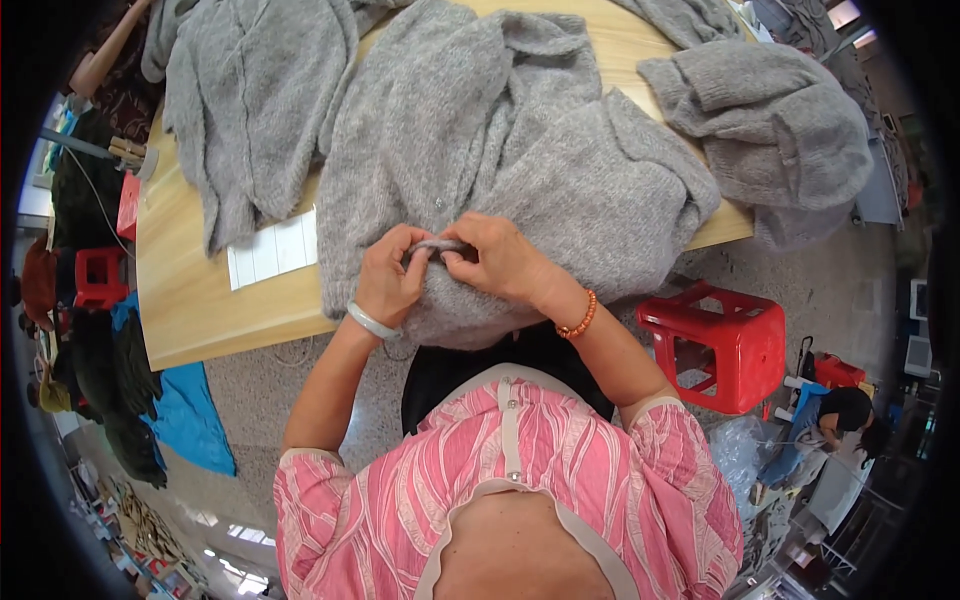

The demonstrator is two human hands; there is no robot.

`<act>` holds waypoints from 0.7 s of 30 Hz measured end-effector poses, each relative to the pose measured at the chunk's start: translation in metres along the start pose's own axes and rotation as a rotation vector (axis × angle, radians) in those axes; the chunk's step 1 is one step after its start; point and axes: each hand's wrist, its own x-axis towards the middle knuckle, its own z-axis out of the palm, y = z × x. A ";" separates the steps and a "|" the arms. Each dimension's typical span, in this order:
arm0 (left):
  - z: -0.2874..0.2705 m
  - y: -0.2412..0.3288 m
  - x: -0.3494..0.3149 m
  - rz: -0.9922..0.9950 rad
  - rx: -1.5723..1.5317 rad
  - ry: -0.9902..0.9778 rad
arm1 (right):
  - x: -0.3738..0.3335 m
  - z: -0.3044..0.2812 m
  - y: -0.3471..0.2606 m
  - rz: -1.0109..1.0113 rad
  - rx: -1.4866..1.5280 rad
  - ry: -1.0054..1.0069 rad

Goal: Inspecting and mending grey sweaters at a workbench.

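A grey knitted cardigan (600, 190) lies bunched across the table's near edge and hangs down over my lap. My left hand (390, 275) pinches a folded edge of it between thumb and fingers. Close beside it, my right hand (500, 258) grips the same edge, so a short roll of knit spans the gap between both hands. A small shiny button (438, 203) shows on the cardigan just beyond my fingers. Whether a needle or thread is in my fingers is too small to tell.
The wooden table (190, 315) carries another grey cardigan (245, 110) at left, a lined white paper (275, 253), and a grey knit pile (790, 140) at right. A red stool (715, 345) stands right. Blue cloth (195, 420) lies on the floor. Other people are at far left and right.
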 end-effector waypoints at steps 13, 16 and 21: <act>0.004 -0.005 -0.002 -0.100 -0.101 -0.027 | -0.002 -0.002 0.002 0.226 0.121 -0.053; 0.006 -0.004 -0.003 -0.052 -0.068 0.001 | -0.001 -0.003 0.000 0.272 0.107 -0.045; 0.006 -0.002 -0.004 -0.050 -0.049 0.019 | -0.001 -0.004 -0.001 0.294 0.112 -0.064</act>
